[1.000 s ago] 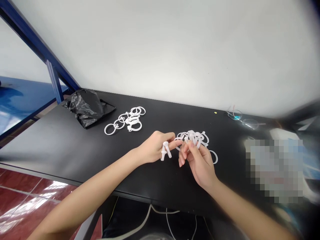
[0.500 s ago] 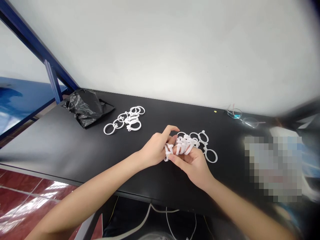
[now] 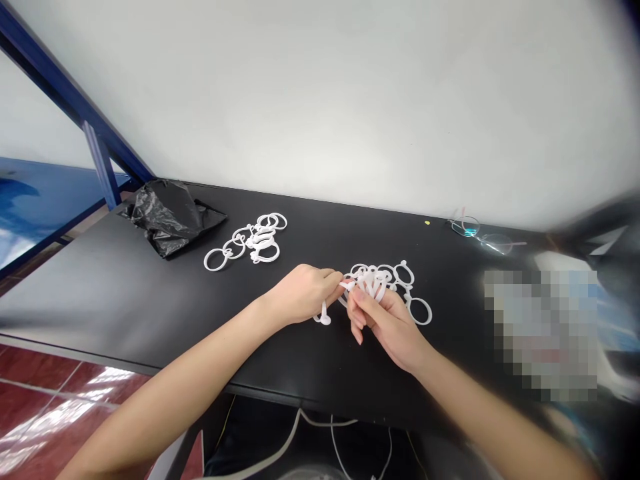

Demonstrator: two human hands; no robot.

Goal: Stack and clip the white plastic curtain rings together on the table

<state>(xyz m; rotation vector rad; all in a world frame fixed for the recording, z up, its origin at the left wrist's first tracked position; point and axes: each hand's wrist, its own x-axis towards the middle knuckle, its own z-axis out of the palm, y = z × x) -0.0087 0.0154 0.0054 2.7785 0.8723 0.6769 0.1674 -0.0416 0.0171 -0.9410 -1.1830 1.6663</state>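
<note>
At counter's (image 3: 125,287) far left corner: black bag (image 3: 167,217) lying, chain of white rings (image 3: 253,241) lying just beside. Mid-counter: left hand (image 3: 300,297) gripping hooked ring (image 3: 324,315), fingers curled shut, ring dangling below. Right hand (image 3: 387,323) pinching ring tangle (image 3: 383,280), rest lying on counter behind. Likely best: right grip bracing tangle, left working single ring gently, not yanking.

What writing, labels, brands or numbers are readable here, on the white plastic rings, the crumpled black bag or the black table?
None: no word, number or sign can be read anywhere.
The white plastic rings held by the left hand and right hand are plain.
The crumpled black plastic bag and the black table show no print.
The blurred patch at the right cannot be read.
</note>
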